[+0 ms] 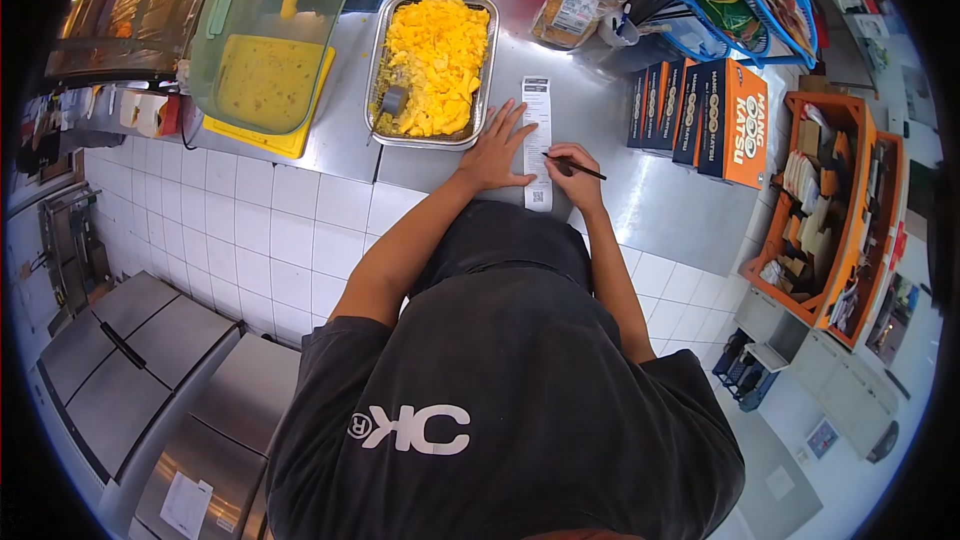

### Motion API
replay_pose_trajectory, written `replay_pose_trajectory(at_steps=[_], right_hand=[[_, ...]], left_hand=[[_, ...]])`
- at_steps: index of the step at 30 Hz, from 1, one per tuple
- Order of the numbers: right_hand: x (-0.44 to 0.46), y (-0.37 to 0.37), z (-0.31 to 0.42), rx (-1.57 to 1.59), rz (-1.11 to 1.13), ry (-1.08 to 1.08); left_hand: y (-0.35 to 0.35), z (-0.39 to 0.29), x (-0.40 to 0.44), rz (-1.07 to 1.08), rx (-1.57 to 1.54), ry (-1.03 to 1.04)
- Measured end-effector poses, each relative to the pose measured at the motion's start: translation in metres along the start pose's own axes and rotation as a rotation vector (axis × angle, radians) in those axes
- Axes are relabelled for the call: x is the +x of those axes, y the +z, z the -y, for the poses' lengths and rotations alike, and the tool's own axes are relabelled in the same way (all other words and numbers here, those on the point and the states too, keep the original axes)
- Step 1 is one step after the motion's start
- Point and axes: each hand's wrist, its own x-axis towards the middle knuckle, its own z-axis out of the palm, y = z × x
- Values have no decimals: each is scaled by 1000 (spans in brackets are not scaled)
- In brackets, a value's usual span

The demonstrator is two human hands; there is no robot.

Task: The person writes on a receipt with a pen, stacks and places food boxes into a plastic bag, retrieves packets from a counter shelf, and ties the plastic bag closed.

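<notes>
A long printed paper receipt (537,125) lies flat on the steel counter in front of me. My left hand (494,150) rests with spread fingers on the counter, its fingertips touching the receipt's left edge. Closed around a dark pen (588,170), my right hand (577,178) is at the receipt's right edge, with the pen tip at the paper. Just beyond my left hand stands a metal tray (376,60) of yellow chopped food (437,60), probably scrambled egg. A dark scoop (394,100) sits in it at the left.
Orange and black boxes (743,125) stand in a row on the right, below a blue basket (770,10). A bagged brown food (575,15) is at the back. On the left, a green transparent lid (225,20) leans over a yellow board (290,140). An orange crate (830,210) is farther right.
</notes>
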Motion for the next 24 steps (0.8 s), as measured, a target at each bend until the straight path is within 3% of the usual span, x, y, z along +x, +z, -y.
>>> replay_pose_trajectory(at_steps=[3, 10, 16, 24], right_hand=[[-6, -5, 5, -158, 72, -18], [-9, -2, 8, -166, 246, 48], [1, 13, 8, -161, -85, 98], [2, 8, 3, -116, -16, 112]], left_hand=[[1, 1, 1, 9, 20, 26], [3, 3, 1, 23, 54, 35], [1, 2, 2, 49, 49, 37], [-1, 2, 2, 49, 40, 28]])
